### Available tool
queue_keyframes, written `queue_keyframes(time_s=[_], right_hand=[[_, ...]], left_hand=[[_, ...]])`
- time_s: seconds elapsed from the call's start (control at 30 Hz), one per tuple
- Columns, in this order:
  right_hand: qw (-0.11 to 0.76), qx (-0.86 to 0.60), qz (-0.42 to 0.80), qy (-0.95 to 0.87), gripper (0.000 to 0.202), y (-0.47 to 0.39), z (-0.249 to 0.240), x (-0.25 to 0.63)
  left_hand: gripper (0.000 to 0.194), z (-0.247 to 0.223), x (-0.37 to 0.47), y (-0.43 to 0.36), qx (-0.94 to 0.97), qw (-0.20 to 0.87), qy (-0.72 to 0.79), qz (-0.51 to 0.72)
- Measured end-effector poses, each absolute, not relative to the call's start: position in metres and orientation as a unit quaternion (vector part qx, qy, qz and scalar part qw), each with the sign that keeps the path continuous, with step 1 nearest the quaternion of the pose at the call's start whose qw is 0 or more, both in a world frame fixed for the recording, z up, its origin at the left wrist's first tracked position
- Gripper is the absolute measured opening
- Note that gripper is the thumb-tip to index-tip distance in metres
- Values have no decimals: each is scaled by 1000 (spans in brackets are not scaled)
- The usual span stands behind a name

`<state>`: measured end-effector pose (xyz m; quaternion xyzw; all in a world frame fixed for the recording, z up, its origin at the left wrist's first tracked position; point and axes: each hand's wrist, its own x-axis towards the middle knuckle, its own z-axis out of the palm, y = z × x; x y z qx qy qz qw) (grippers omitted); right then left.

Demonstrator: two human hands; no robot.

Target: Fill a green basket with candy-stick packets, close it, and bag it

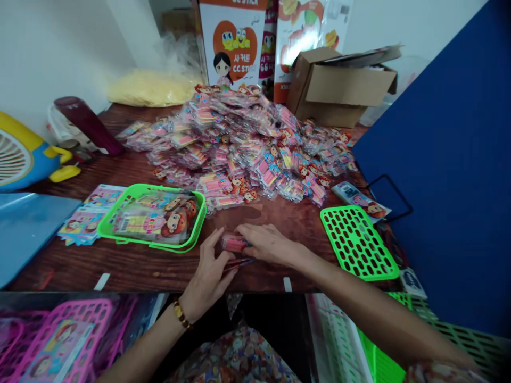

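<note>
Near the table's front edge, my left hand (209, 268), with a beaded bracelet at the wrist, is closed on the left end of a small packet of pink sticks (234, 243). The fingers of my right hand (263, 242) close on the packet's right end. Thin dark-edged items (238, 263) lie just below it, against my left thumb. Left of my hands, a green basket (203, 213) holds clear packets with a red-haired cartoon figure. Beyond them rises a large pile of similar packets (239, 138).
Printed cards (85, 221) lie left of the basket. A green perforated basket (359, 242) sits at right beside a blue panel (443, 175). An open carton (343, 88), a purple bottle (90, 125) and a yellow-blue fan (24, 154) stand farther back. Pink baskets (67, 314) are below the table.
</note>
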<state>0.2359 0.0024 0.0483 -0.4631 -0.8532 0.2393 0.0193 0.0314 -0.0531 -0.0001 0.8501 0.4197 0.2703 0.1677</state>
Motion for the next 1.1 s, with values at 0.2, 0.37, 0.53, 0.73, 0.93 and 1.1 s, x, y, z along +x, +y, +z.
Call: queue_keyframes(time_s=[0.2,0.37,0.53,0.73,0.93,1.1], right_hand=[[98,-456,373,-802,36,-11,51,255],[153,-424,427,-784,38,-24,47,259],[206,-439,448,-751,30,-29,39,261],[199,-494,434,-726,22,-24,34,257],[216,-502,468,-695,19,-26,30,255],[219,-513,571,-602,23,-33,29,254]], left_hand=[[56,-14,33,-54,799,188,446,356],[88,-25,31,-57,770,247,442,389],[90,-32,28,-62,755,300,437,386],[88,-31,27,-65,760,292,440,379],[85,-26,27,-67,779,252,444,363],[80,-26,25,-74,788,236,456,341]])
